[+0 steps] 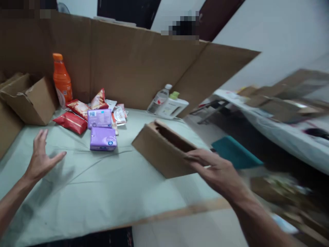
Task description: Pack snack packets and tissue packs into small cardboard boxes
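My right hand (218, 171) pinches the near edge of a small open cardboard box (164, 151), which is tilted over the right side of the table. My left hand (43, 159) hovers over the table's left part with fingers spread, holding nothing. Beyond it lie a red snack packet (72, 122) and two purple tissue packs, the nearer pack (103, 138) and the farther pack (99, 118). Behind these are another red packet (79, 108), a red and cream packet (98, 99) and several white sachets (119, 115).
An orange bottle (62, 82) stands by another cardboard box (38, 99) at the back left. A clear bottle (159, 99) and a white jug (173, 107) are at the back right. Cardboard panels (144, 65) wall the table (102, 192). A teal object (235, 152) lies beyond its right edge.
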Action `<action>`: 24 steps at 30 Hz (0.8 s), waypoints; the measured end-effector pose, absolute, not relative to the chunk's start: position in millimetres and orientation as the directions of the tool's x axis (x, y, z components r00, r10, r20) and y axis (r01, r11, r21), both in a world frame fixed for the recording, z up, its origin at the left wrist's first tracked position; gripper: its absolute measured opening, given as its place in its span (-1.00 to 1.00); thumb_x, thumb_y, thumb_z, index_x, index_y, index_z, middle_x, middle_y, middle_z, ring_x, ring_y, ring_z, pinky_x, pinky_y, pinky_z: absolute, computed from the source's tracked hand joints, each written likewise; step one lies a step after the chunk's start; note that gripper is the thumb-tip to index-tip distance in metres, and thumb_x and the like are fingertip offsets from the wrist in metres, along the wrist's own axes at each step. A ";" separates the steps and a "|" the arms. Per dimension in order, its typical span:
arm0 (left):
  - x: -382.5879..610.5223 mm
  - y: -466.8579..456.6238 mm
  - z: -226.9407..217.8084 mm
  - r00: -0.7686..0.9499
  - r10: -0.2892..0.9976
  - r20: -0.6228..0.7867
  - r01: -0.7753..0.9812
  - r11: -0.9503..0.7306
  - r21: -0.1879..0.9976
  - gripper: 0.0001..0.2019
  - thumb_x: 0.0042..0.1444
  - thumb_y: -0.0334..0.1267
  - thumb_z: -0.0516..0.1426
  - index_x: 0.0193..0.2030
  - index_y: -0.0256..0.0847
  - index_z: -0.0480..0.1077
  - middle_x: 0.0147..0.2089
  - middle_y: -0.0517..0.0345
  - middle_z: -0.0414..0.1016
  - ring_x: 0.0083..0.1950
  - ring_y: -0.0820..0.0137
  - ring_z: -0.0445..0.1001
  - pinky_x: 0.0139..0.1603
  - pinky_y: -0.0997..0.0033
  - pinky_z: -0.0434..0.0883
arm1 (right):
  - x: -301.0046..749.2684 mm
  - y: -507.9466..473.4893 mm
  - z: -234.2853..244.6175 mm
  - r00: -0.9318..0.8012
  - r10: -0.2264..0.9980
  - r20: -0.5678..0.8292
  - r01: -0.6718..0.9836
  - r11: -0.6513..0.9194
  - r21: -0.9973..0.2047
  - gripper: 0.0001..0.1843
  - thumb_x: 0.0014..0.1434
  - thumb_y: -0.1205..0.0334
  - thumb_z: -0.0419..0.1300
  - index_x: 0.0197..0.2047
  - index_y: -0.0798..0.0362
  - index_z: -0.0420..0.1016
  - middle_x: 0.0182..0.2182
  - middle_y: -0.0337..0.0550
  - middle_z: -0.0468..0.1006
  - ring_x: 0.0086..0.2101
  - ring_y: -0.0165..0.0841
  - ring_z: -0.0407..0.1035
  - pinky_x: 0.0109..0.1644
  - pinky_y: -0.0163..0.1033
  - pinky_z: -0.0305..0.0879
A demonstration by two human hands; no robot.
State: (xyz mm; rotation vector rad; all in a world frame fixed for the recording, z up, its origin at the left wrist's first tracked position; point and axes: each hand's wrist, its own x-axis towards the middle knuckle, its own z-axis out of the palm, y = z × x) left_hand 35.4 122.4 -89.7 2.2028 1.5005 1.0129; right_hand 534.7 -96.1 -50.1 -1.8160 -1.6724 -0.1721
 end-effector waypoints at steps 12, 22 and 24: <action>111.4 33.2 -101.2 0.860 0.475 0.184 0.084 -0.488 0.869 0.40 -0.02 0.29 0.40 0.61 0.03 -0.55 0.65 -0.25 -0.26 0.61 -0.32 -0.11 0.53 -0.48 -0.01 | 418.3 -163.7 15.9 -0.246 0.969 0.012 0.692 0.184 -0.698 -0.51 0.46 -0.04 0.07 0.35 -0.13 0.48 0.32 -0.01 0.50 0.28 -0.13 0.41 0.29 0.01 0.44; 113.6 21.6 -116.7 0.789 0.572 0.223 0.120 -0.499 0.858 0.36 -0.10 0.01 0.46 0.63 -0.04 -0.38 0.61 -0.21 -0.17 0.58 -0.26 -0.06 0.57 -0.35 -0.04 | 394.1 -104.5 11.5 -0.281 0.935 -0.216 0.940 0.223 -0.259 -0.50 0.32 0.25 0.09 0.29 0.07 0.52 0.18 0.13 0.61 0.09 0.01 0.57 0.15 0.18 0.55; 113.1 20.6 -120.3 0.794 0.563 0.228 0.105 -0.497 0.862 0.36 -0.13 -0.01 0.46 0.63 -0.06 -0.35 0.60 -0.22 -0.14 0.57 -0.25 -0.03 0.57 -0.33 -0.02 | 388.1 -101.8 11.2 -0.263 0.946 -0.189 0.955 0.228 -0.189 -0.46 0.30 0.29 0.06 0.31 0.12 0.50 0.23 0.20 0.56 0.13 0.05 0.54 0.16 0.21 0.53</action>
